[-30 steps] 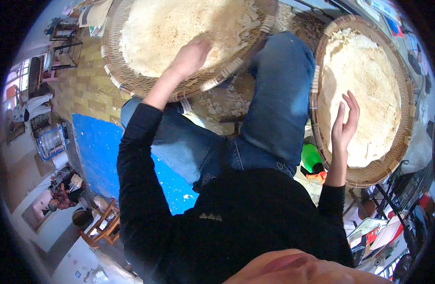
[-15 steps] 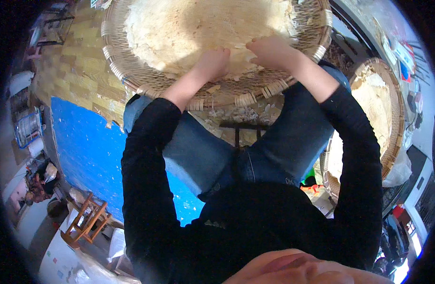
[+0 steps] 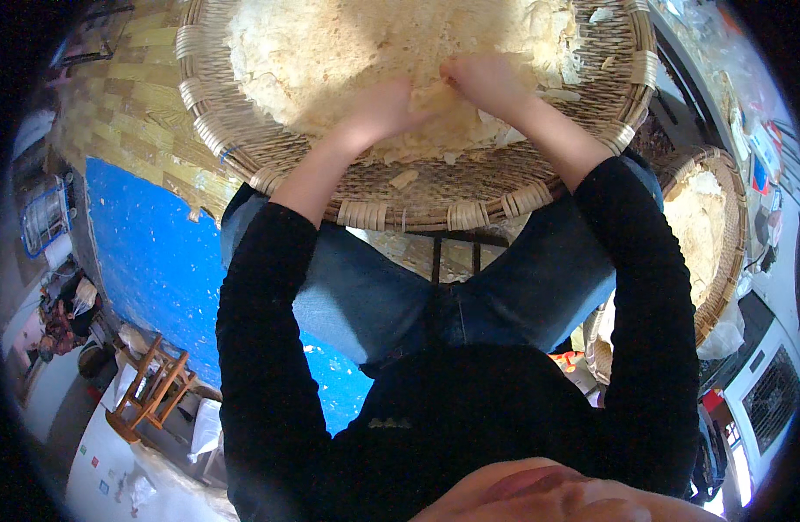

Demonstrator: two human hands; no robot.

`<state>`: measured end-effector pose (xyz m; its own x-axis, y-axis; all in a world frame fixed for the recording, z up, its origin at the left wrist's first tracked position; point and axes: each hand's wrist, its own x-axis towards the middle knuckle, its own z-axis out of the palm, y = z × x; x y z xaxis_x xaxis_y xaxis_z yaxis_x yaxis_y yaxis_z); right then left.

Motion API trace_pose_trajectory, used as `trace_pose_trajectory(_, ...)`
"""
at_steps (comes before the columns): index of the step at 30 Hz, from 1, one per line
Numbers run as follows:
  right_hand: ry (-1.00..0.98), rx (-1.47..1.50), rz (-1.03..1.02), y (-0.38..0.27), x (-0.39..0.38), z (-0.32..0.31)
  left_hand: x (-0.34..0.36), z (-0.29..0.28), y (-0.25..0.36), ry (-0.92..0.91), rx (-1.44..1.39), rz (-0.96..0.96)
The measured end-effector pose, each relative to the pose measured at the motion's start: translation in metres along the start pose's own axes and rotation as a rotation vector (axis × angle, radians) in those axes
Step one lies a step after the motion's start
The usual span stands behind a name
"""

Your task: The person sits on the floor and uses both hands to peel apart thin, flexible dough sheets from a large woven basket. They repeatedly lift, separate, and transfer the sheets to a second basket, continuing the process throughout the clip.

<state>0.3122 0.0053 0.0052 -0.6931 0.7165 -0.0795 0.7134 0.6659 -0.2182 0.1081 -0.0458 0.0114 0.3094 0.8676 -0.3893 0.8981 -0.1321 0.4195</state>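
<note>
A large round woven basket tray (image 3: pixel 417 204) lies in front of my knees, heaped with pale cream flaky pieces (image 3: pixel 330 52). My left hand (image 3: pixel 384 106) and my right hand (image 3: pixel 480 80) rest close together on the near side of the heap, fingers curled into the flakes. Between the two hands sits a small pale piece (image 3: pixel 435 91), pinched by both. My forearms in black sleeves reach up from the lower edge.
A second woven tray (image 3: pixel 722 252) with the same pale flakes stands at the right. A blue sheet (image 3: pixel 147 252) covers the floor at the left, next to yellow tiles. A small wooden stool (image 3: pixel 152 383) stands lower left. White appliances line the right edge.
My right hand left the right-hand tray and joined my left hand on the big tray. The view swung so the big tray is now centred and closer.
</note>
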Motion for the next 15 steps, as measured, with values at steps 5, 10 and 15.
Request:
trace_pose_trajectory(5,0.141,0.102,0.035,0.011,0.009,-0.006,-0.008,-0.016,0.003,0.016,-0.248,-0.091)
trace_pose_trajectory(10,0.133,0.079,0.043,0.008,0.014,-0.014,-0.003,-0.027,-0.008,0.101,-0.209,-0.149)
trace_pose_trajectory(15,0.207,0.055,-0.003,-0.012,0.014,-0.024,0.008,-0.025,-0.018,0.114,-0.250,-0.232)
